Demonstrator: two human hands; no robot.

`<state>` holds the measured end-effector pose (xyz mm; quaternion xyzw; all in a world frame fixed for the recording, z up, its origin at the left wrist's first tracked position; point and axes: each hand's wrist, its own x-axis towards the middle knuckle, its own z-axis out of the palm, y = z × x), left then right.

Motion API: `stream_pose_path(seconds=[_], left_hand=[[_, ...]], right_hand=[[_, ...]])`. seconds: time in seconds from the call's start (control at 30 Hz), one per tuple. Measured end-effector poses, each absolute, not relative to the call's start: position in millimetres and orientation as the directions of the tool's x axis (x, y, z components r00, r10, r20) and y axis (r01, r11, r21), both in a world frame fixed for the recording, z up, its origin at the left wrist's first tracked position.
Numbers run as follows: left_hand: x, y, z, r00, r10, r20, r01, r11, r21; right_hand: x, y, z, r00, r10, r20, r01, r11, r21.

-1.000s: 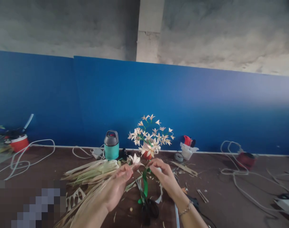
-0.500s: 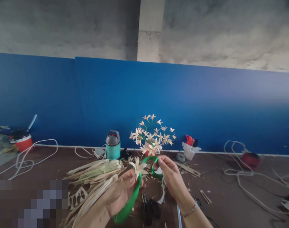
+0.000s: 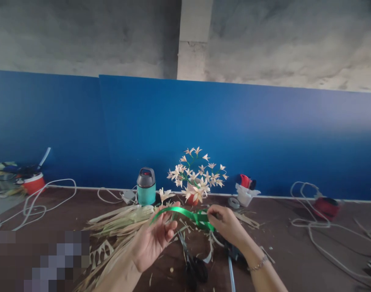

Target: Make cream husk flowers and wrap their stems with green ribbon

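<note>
My left hand point(image 3: 153, 243) is turned palm up, its fingers curled. A pale, pointed-petalled artificial flower point(image 3: 165, 195) rises just above its fingertips; its stem is hidden behind the fingers. My right hand point(image 3: 228, 225) pinches a shiny green ribbon point(image 3: 181, 210), which arches across to my left fingers. More of the ribbon hangs in loops beside my right fingers. Beyond my hands stands a pot point(image 3: 192, 198) with many similar pale flowers point(image 3: 200, 176) on green stems. Black-handled scissors point(image 3: 195, 271) lie on the table between my forearms.
Dried husk strips point(image 3: 121, 219) are piled at left, with cut scraps around. A turquoise container with a grey lid point(image 3: 146, 188) stands behind them. At right are a tape roll point(image 3: 233, 202), a white-lined tub point(image 3: 245, 195) and white cables point(image 3: 310, 221). A blue partition point(image 3: 234, 129) closes the back.
My left hand has turned more palm up, and the flower has moved up and away. The ribbon now arches over my left fingers instead of hanging below. My right hand has moved slightly right.
</note>
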<state>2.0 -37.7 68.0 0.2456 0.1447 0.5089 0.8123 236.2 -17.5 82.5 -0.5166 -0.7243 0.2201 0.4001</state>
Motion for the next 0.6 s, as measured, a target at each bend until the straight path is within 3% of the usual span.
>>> stream_pose_path(seconds=[0.17,0.4,0.5,0.6], left_hand=[[0.6,-34.9,69.0,0.359,0.933,-0.001,-0.803,0.31,0.509],[2.2,-38.1,68.7,0.323,0.946,0.04,-0.743,0.227,0.629],[8.4,-41.4,69.1,0.374,0.927,0.033,-0.693,0.256,0.674],[16.0,-45.3,68.6,0.376,0.927,0.009,-0.683,0.27,0.678]], right_hand=[[243.1,-13.0,71.6,-0.209,0.916,0.342,0.698,0.385,-0.603],[250.9,-12.4,61.8,-0.174,0.942,0.289,0.837,0.295,-0.46],[233.0,-25.4,78.9,-0.196,0.915,0.354,0.794,0.359,-0.49],[203.0,-45.6,97.4,-0.254,0.852,0.457,0.581,0.512,-0.632]])
